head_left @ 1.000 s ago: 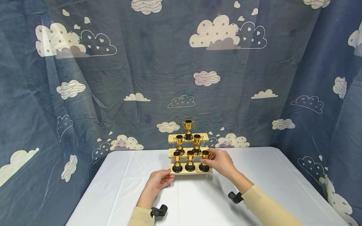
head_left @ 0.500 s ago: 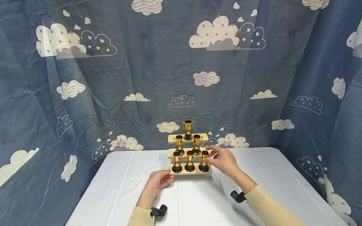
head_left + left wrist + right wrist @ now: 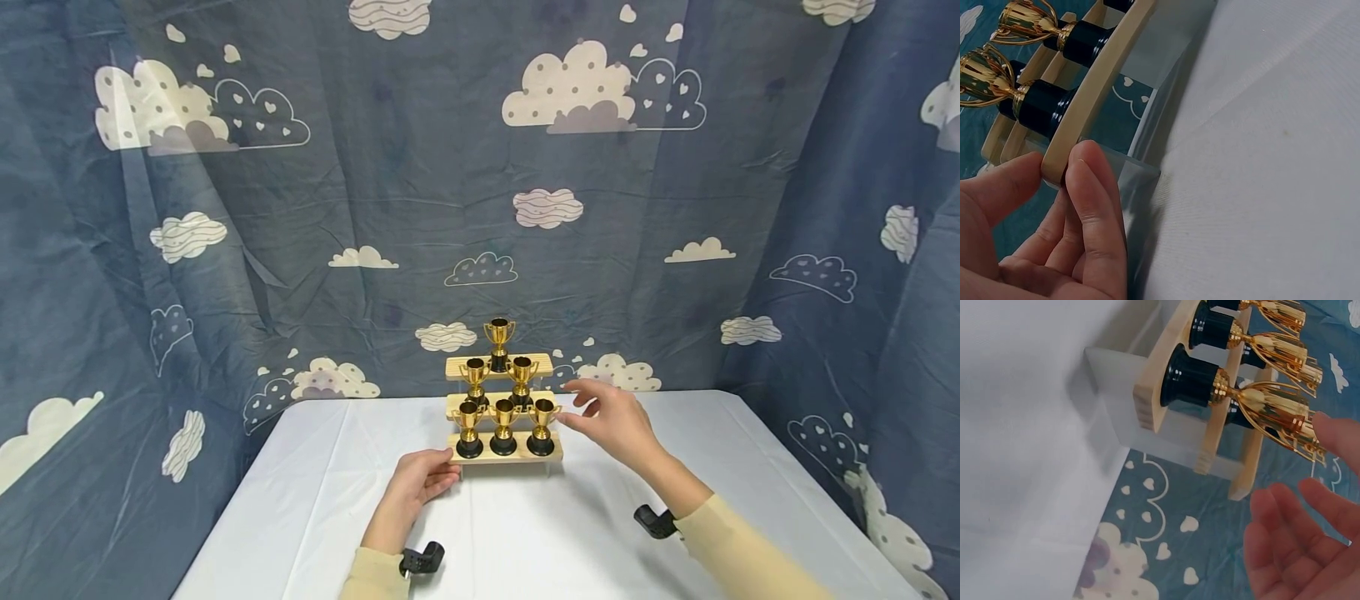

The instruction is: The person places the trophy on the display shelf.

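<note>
A three-step wooden stand (image 3: pixel 517 457) with clear sides holds several gold trophies on black bases. My left hand (image 3: pixel 418 483) grips the left end of the lowest board (image 3: pixel 1094 81), thumb on one side and fingers (image 3: pixel 1088 206) on the other. My right hand (image 3: pixel 611 421) hovers open just right of the lowest step's right trophy (image 3: pixel 542 425), not touching it. The right wrist view shows that trophy (image 3: pixel 1241 400) standing on its board (image 3: pixel 1154 387), with my spread fingers (image 3: pixel 1297 544) a little apart from its cup.
The stand sits at the back middle of a table under a white cloth (image 3: pixel 525 533). A blue curtain with cloud prints (image 3: pixel 375 208) hangs close behind and at both sides. Black camera mounts (image 3: pixel 422 560) sit on both wrists.
My right hand has let go of the lowest step's right trophy and drawn back to the right with its fingers spread. The left hand has stayed on the board.
</note>
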`<state>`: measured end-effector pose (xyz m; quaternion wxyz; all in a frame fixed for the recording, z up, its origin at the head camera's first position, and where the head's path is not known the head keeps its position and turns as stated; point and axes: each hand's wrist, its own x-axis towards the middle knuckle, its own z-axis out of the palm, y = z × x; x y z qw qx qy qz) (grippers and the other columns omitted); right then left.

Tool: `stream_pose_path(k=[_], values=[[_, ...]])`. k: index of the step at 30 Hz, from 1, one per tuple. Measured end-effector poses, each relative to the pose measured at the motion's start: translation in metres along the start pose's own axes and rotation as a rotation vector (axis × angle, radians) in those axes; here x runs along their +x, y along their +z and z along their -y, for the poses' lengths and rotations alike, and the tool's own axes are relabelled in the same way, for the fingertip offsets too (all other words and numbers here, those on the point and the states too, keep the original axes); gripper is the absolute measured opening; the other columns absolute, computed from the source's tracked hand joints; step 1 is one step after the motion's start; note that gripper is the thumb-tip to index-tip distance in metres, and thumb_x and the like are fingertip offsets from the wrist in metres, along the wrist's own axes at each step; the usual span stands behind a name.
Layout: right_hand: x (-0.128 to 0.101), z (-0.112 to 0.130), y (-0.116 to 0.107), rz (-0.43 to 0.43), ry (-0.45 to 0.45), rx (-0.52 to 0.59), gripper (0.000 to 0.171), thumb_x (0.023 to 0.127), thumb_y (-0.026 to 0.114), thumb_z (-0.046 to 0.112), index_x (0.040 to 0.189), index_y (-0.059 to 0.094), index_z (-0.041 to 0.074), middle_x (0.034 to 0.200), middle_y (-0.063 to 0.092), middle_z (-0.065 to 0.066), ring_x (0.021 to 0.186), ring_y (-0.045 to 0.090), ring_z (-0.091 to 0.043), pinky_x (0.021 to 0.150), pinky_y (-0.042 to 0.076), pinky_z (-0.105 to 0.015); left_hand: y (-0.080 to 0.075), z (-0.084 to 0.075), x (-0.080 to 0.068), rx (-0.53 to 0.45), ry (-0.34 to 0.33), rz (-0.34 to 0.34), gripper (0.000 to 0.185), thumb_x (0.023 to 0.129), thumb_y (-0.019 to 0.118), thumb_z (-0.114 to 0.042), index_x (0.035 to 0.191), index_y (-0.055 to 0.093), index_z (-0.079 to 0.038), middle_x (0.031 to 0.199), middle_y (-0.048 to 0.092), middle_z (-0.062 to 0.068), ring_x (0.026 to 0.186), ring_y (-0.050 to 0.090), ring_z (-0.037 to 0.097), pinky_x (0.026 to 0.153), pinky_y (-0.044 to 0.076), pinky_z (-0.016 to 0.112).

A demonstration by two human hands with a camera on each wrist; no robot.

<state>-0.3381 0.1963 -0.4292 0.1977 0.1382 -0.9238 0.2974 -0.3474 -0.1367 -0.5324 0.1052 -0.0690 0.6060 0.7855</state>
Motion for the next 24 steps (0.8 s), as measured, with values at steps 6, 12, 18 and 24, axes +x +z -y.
stream_pose_path(k=[6,12,18,24], values=[[-0.01,-0.002,-0.012,0.007,-0.02,-0.029,0.05,0.081,0.084,0.041,0.126,0.068,0.024,0.097,0.069,0.005,0.08,0.066,-0.013,0.062,0.053,-0.033,0.001,-0.001,0.0,0.014,0.009,0.004,0.037,0.092,0.072,-0.013,0.115,0.062,0.015,0.077,0.073,0.011,0.066,0.072,0.016,0.065,0.061,0.022],[-0.02,-0.005,-0.023,0.017,0.003,-0.071,0.051,0.083,0.082,0.045,0.127,0.067,0.022,0.097,0.069,0.005,0.081,0.066,-0.014,0.061,0.052,-0.033,0.004,-0.001,0.0,0.06,0.024,-0.016,0.037,0.094,0.07,-0.016,0.114,0.062,0.015,0.077,0.072,0.011,0.065,0.072,0.015,0.063,0.061,0.023],[-0.027,-0.008,-0.031,0.02,0.009,-0.091,0.051,0.085,0.079,0.049,0.126,0.067,0.022,0.099,0.069,0.002,0.084,0.067,-0.018,0.061,0.051,-0.033,0.006,-0.002,0.001,0.112,0.032,-0.088,0.032,0.097,0.065,-0.017,0.109,0.065,0.012,0.074,0.072,0.01,0.062,0.07,0.014,0.06,0.06,0.022],[-0.032,-0.006,-0.033,0.017,0.016,-0.121,0.05,0.085,0.079,0.046,0.127,0.067,0.02,0.099,0.069,0.004,0.085,0.067,-0.018,0.061,0.051,-0.033,0.003,-0.01,-0.001,0.176,0.076,-0.16,0.028,0.097,0.062,-0.012,0.109,0.066,0.014,0.071,0.07,0.009,0.059,0.068,0.013,0.055,0.058,0.021]])
